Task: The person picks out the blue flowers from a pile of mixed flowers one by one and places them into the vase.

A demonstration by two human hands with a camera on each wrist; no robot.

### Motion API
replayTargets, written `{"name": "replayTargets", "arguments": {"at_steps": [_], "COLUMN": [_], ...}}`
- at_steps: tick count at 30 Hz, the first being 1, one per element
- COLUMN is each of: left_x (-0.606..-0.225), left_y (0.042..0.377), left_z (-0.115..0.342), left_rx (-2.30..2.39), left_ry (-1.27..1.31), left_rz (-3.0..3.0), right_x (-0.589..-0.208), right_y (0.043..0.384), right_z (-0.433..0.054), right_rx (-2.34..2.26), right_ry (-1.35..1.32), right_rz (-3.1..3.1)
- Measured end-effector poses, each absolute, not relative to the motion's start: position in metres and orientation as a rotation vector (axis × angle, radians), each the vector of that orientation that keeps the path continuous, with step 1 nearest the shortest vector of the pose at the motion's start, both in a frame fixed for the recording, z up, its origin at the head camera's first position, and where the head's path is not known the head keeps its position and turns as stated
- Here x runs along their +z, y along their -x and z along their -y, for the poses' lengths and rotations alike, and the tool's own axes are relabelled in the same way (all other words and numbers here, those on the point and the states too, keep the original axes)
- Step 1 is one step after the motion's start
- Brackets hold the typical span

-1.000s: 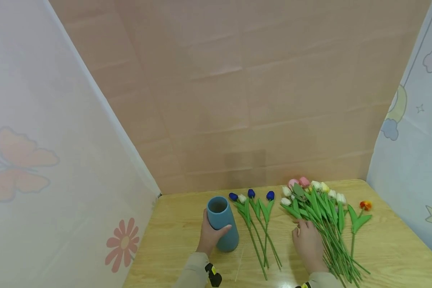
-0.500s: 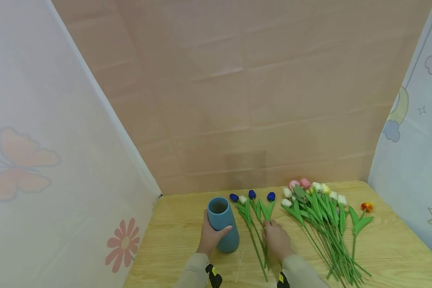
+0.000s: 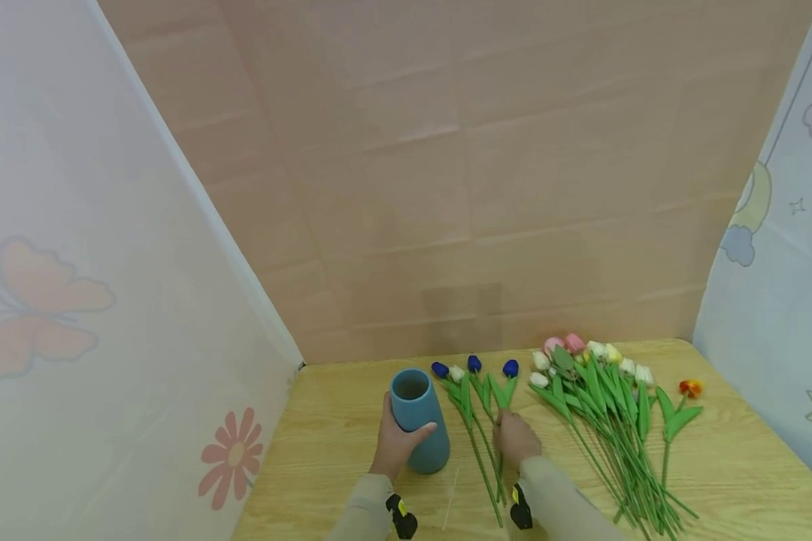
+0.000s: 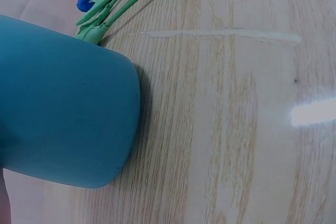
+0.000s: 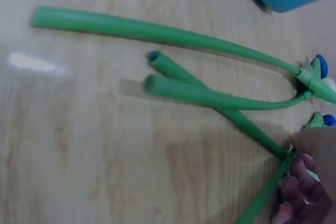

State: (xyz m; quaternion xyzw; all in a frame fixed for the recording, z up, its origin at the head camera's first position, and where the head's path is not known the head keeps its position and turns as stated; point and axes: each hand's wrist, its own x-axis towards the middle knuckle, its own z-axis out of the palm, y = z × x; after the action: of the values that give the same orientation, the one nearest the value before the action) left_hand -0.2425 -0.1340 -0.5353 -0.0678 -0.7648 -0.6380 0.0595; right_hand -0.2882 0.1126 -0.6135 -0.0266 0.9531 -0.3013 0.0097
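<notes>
A blue-grey vase (image 3: 422,421), its mouth tipped slightly left, stands on the wooden table with my left hand (image 3: 394,443) gripping its left side, thumb across the front. Its base fills much of the left wrist view. To its right lie several artificial tulips, blue ones and a white one (image 3: 456,373). My right hand (image 3: 517,442) pinches the stem of the rightmost blue tulip (image 3: 510,368), just below the leaves. In the right wrist view, the fingers (image 5: 294,182) close around a green stem (image 5: 262,196), and other stems (image 5: 173,35) lie alongside. The palm hides part of the held stem.
A pile of tulips (image 3: 602,398) with white, pink and yellow heads lies on the right of the table (image 3: 338,428). One orange-red tulip (image 3: 690,388) lies beyond it. Cloth walls stand at the back (image 3: 379,188) and both sides.
My right hand has moved left from the tulip pile to the rightmost blue tulip and now pinches its stem. My left hand stays on the vase.
</notes>
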Motion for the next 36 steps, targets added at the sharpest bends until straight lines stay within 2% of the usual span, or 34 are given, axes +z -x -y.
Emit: {"name": "replayTargets", "arguments": {"at_steps": [11,24,29,36], "left_x": [-0.537,-0.542,-0.545,-0.562], "left_y": [0.243,0.246,0.248,0.258], "left_z": [0.135,0.137,0.137,0.136], "left_rx": [-1.942,-1.927,-1.918,-1.889], "left_ry": [0.215,0.209,0.202,0.177], "left_rz": [2.314,2.319,2.321,2.322], "right_x": [-0.603,-0.531,-0.501,-0.459], "right_y": [0.291,0.288,0.284,0.270], "right_z": [-0.121,-0.130,-0.125,-0.117], "right_rx": [-1.416,-1.851,-2.019,-2.227], "right_ry": [0.008,-0.080,0.063,0.442], "right_rz": [-2.778,-2.498,-2.633,-2.553]}}
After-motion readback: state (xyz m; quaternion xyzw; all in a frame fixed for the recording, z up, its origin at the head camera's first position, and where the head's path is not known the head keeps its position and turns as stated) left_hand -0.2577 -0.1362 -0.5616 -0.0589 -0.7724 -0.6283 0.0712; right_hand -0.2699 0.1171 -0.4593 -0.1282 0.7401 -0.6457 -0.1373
